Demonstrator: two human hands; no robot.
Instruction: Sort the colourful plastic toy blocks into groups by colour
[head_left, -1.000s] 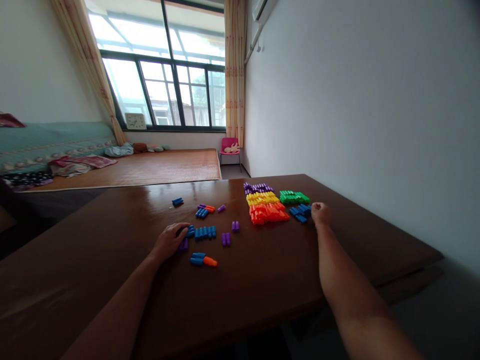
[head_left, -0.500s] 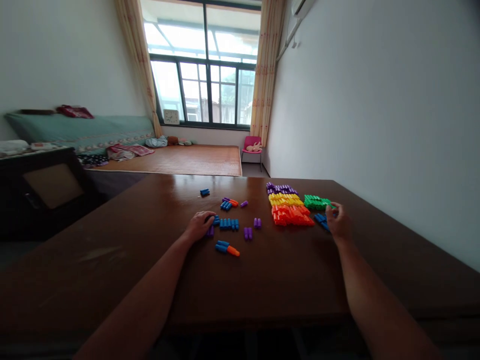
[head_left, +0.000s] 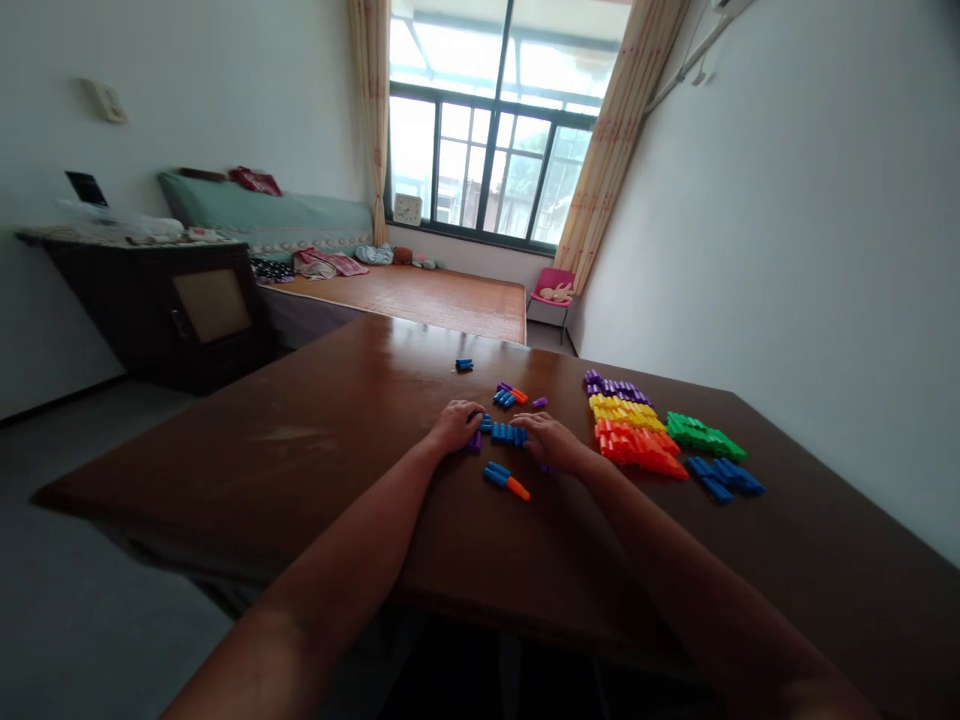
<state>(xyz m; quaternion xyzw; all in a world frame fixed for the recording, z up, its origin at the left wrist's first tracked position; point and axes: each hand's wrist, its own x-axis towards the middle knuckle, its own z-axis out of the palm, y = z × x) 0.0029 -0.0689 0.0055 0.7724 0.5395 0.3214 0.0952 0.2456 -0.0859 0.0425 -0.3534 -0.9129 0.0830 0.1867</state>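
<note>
The person's left hand (head_left: 453,428) curls at the left end of the blue row (head_left: 508,434), the right hand (head_left: 551,440) at its right end, fingers loosely bent; whether either grips a piece cannot be told. The row lies on the table (head_left: 360,440), left of the yellow pile (head_left: 626,412)

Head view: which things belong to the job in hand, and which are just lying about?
Apparently in the job:
blue row, between left hand and right hand
purple group
yellow group
orange group
green group
blue group

Apparently just lying about:
clock
pink chair
plush toy
cabinet
</note>
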